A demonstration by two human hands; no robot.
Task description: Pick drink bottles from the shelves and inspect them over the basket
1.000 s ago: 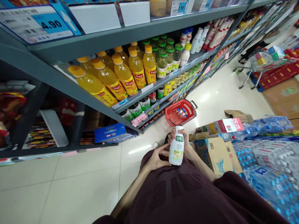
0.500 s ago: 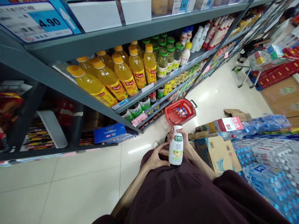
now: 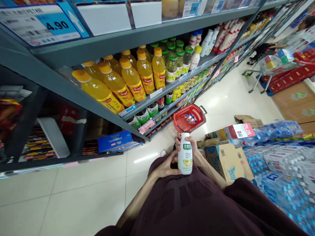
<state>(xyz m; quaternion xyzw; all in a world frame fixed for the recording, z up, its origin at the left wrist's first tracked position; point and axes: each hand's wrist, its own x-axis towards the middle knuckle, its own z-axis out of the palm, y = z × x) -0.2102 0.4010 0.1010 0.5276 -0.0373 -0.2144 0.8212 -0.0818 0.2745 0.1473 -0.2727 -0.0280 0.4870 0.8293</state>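
In front of my waist, a white soy milk bottle [image 3: 186, 164] with a green label stands nearly upright, its printed front turned toward me. My right hand [image 3: 194, 144] is wrapped round its upper part from behind and the right side. Lower down on the left, my left hand [image 3: 168, 166] has its thumb against the bottle's base, while its other fingers go behind and are partly hidden. Beyond the hands, a red shopping basket [image 3: 177, 119] rests on the floor with several small blue-capped bottles [image 3: 190, 118] in it.
Shelves [image 3: 147, 31] run along the left with orange juice bottles [image 3: 133, 82] and green-lidded jars [image 3: 171, 67]. To the right are cardboard boxes [image 3: 221, 160] and packs of bottled water [image 3: 278, 186]. Farther off, a person [image 3: 295, 36] is beside a shopping cart [image 3: 275, 62].
The view has shifted very slightly. Both hands keep the bottle in nearly the same place, and the person by the cart appears a little more in view.
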